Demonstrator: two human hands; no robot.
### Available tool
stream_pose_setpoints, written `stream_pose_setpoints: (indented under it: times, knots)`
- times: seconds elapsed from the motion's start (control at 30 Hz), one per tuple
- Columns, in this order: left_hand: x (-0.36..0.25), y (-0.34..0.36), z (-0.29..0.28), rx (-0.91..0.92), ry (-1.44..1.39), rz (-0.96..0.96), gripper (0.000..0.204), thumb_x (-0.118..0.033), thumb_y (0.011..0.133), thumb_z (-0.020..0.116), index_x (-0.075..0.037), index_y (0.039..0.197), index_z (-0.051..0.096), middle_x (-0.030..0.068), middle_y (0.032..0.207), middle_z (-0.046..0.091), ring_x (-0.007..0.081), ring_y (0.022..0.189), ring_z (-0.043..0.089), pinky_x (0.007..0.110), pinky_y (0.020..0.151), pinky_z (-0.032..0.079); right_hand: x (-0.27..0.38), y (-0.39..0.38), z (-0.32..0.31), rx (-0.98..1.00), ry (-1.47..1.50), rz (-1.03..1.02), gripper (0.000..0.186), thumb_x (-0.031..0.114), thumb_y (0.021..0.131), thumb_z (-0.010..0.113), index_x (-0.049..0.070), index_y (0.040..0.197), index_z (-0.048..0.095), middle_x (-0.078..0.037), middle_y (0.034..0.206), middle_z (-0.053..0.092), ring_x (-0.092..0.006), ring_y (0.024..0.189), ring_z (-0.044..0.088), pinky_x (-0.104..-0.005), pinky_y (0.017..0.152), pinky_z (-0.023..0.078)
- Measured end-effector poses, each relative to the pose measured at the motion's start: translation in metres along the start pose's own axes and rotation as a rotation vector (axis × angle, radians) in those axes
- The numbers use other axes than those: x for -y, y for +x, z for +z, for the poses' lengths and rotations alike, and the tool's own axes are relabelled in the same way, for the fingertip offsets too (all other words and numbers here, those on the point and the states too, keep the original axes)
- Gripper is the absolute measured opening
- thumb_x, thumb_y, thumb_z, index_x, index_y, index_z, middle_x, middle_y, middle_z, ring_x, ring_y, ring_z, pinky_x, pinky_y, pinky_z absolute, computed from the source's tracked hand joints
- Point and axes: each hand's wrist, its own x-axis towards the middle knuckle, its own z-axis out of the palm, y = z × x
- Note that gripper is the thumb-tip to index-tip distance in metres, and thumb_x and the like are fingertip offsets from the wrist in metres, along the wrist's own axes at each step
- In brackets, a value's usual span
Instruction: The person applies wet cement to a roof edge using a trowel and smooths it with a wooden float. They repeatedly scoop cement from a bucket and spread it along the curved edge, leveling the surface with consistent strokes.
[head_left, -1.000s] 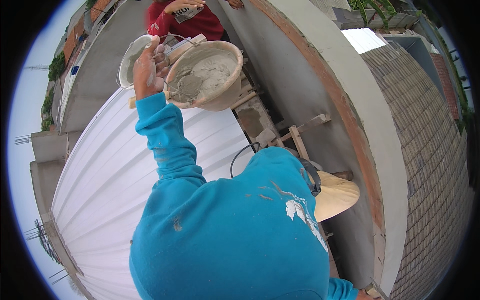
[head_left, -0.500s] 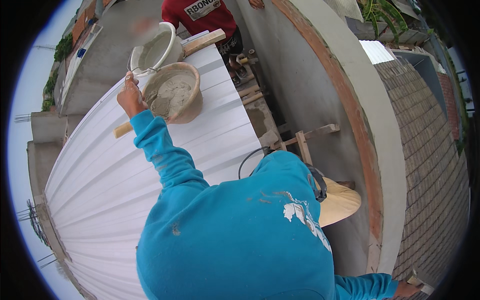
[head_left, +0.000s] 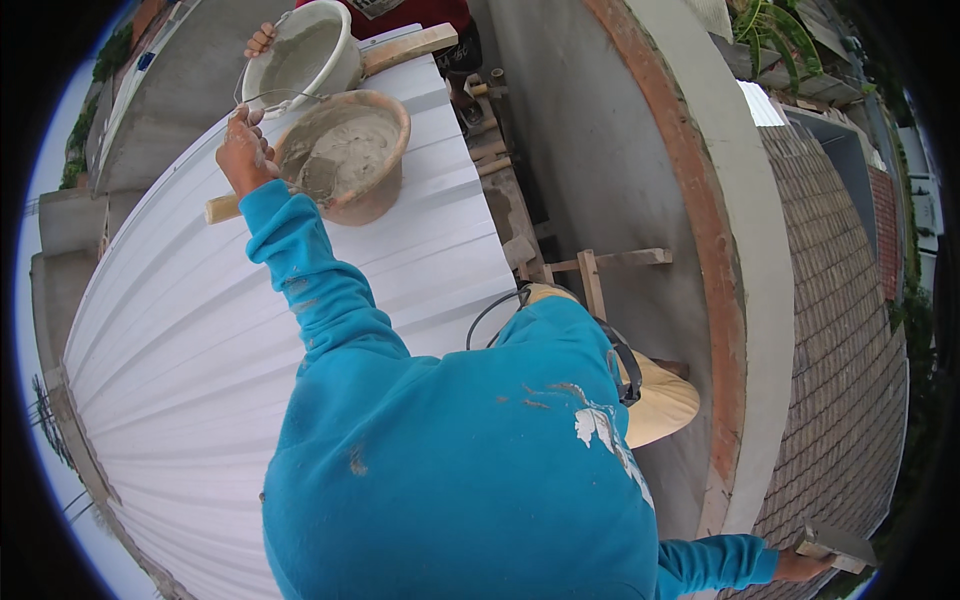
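Note:
My left hand [head_left: 246,150] is closed around the thin wire handle of a white bucket [head_left: 350,62], tilted and holding grey wet mortar. Against the bucket's near side stands a brown basin [head_left: 388,175] with thick grey mortar [head_left: 352,150] in it. A co-worker's hand [head_left: 260,40] rests on the bucket's far left rim. At the lower right, my right hand [head_left: 800,566] grips a plastering float [head_left: 838,546] with a flat grey plate, held out beyond the wall top; its handle is hidden by my fingers.
White corrugated roofing [head_left: 200,330] lies under the containers, with wooden battens [head_left: 410,50] on it. To the right runs a curved plastered wall [head_left: 770,330] with a bare brick-coloured strip [head_left: 700,230]. Wooden scaffolding [head_left: 592,285] stands in the gap between. A co-worker in red [head_left: 425,12] is beyond.
The view has shifted, so the containers appear higher and farther left. The co-worker's hand now shows on the bucket rim. The float in my right hand has turned, showing more of its plate.

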Motion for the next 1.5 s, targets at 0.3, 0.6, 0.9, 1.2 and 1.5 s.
stream_pose_setpoints:
  times: [0.3, 0.6, 0.9, 1.2, 1.5]
  knots:
    - [-0.004, 0.0, -0.013, 0.157, 0.296, 0.039, 0.032, -0.017, 0.088, 0.056, 0.006, 0.105, 0.07, 0.0019, 0.069, 0.059, 0.0086, 0.054, 0.045, 0.024, 0.051, 0.04, 0.107, -0.023, -0.027, 0.044, 0.898, 0.638, 0.054, 0.005, 0.087, 0.06, 0.008, 0.14, 0.048, -0.014, 0.134, 0.056, -0.0308, 0.117, 0.059, -0.0402, 0.096, 0.055]
    - [0.035, -0.061, 0.056, 0.672, 1.057, 0.385, 0.054, -0.048, 0.091, 0.058, 0.004, 0.1, 0.071, 0.0192, 0.079, 0.07, 0.0332, 0.072, 0.065, 0.041, 0.071, 0.052, 0.155, -0.056, -0.007, 0.128, 0.732, 0.511, 0.043, 0.023, 0.102, 0.037, 0.008, 0.142, 0.045, -0.014, 0.144, 0.045, -0.0328, 0.126, 0.051, -0.0435, 0.103, 0.05]
    - [-0.025, -0.021, 0.014, 0.233, 1.746, 0.453, 0.053, -0.054, 0.08, 0.07, -0.007, 0.104, 0.071, 0.0161, 0.105, 0.07, 0.0346, 0.099, 0.067, 0.045, 0.082, 0.052, 0.118, -0.078, 0.008, 0.158, 0.607, 0.545, 0.046, 0.029, 0.099, 0.042, 0.01, 0.14, 0.048, -0.016, 0.143, 0.046, -0.0346, 0.126, 0.051, -0.0464, 0.106, 0.048]
    - [-0.033, 0.012, -0.025, 0.441, 2.245, 0.017, 0.057, -0.038, 0.064, 0.087, -0.014, 0.113, 0.071, 0.005, 0.114, 0.07, 0.0233, 0.107, 0.066, 0.038, 0.088, 0.052, 0.167, -0.102, 0.003, 0.152, 0.654, 0.503, 0.05, 0.031, 0.099, 0.039, 0.007, 0.143, 0.044, -0.015, 0.143, 0.045, -0.0341, 0.129, 0.048, -0.0451, 0.108, 0.046]
    - [-0.107, -0.018, -0.014, 0.459, 2.007, 0.008, 0.049, -0.042, 0.067, 0.086, -0.004, 0.095, 0.074, 0.0094, 0.085, 0.074, 0.0205, 0.068, 0.071, 0.034, 0.07, 0.056, 0.149, -0.102, 0.036, 0.132, 0.649, 0.456, 0.072, 0.031, 0.076, 0.071, 0.0, 0.138, 0.047, -0.017, 0.133, 0.054, -0.0333, 0.119, 0.056, -0.0408, 0.099, 0.048]
